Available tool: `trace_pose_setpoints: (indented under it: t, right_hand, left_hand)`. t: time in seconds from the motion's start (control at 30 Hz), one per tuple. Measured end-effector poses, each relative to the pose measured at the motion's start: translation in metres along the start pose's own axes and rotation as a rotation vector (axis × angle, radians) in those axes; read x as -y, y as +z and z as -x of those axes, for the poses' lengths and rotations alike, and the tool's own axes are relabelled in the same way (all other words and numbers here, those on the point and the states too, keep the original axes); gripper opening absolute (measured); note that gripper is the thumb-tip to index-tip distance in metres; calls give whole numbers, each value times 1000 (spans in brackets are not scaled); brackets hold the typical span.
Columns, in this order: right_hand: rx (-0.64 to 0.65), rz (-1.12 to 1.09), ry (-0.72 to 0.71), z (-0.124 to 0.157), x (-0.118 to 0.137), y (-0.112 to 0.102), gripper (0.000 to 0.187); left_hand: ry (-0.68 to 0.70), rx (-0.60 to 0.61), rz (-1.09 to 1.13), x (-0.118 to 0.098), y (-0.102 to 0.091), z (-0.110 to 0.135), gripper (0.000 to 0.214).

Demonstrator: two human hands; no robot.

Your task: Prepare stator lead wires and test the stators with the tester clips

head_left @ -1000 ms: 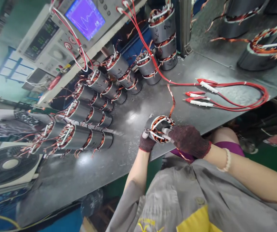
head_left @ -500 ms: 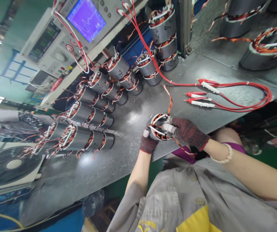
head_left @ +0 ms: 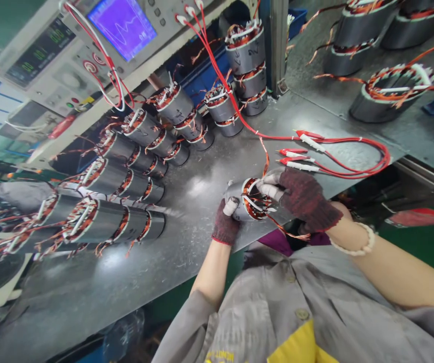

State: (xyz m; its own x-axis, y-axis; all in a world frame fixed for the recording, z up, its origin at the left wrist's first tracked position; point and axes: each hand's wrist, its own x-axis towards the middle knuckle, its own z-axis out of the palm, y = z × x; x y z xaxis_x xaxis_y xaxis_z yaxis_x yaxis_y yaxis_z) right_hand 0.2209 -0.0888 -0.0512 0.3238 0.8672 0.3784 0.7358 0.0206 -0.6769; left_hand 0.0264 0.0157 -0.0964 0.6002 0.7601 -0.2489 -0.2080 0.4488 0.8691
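A motor stator (head_left: 238,201), a grey ring with copper windings and white sleeving, is tilted near the bench's front edge, its open end turned towards the right. My left hand (head_left: 227,221), in a dark maroon knit glove with pale finger ends, grips its outer side. Across the open end, my right hand (head_left: 303,197), in a matching glove, has its fingers closed on the rim and windings; its exact fingertip contact is partly hidden. One copper lead (head_left: 265,160) stands up behind the fingers, and another copper lead (head_left: 290,234) hangs out below the right hand.
Stacked stators (head_left: 105,222) line the bench's left and back. Red test leads (head_left: 349,141) with clips lie behind my right hand, running from a tester (head_left: 124,27) with a lit screen. Larger stators (head_left: 376,103) stand at the far right. A co-worker's sleeve (head_left: 20,194) shows at left.
The stator has tipped so more of its grey outer side shows and its open end faces right. My right hand has shifted slightly right. The whole view has also swung.
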Motion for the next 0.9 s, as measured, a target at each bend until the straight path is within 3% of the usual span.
trace_pose_setpoints:
  t: [0.27,0.37,0.47,0.5,0.57,0.7,0.8,0.9]
  right_hand:
    - [-77,-3,101,18,-20,-23,35]
    - [-82,-61,255,38,-36,-43,33]
    - [-223,-119,425,57,-44,-67,27]
    - [-260,-126,411,61,-43,-73,26]
    - [-230,-74,247,63,-38,-75,25]
    - [60,149,-124,52,-28,-51,29]
    - [47,203,-215,45,-28,-31,23]
    - [-7,247,-289,47,-28,-26,19]
  left_hand:
    - [64,11,-169,-1,24,7,107]
    - [86,19,-258,3,33,8,107]
    - [90,26,-313,3,34,7,108]
    - [88,39,-321,3,32,7,110]
    - [89,94,-330,0,27,7,116]
    - [150,166,-377,-3,20,13,118]
    - [169,138,-364,-2,23,18,117]
    - [114,159,-285,1,25,21,119]
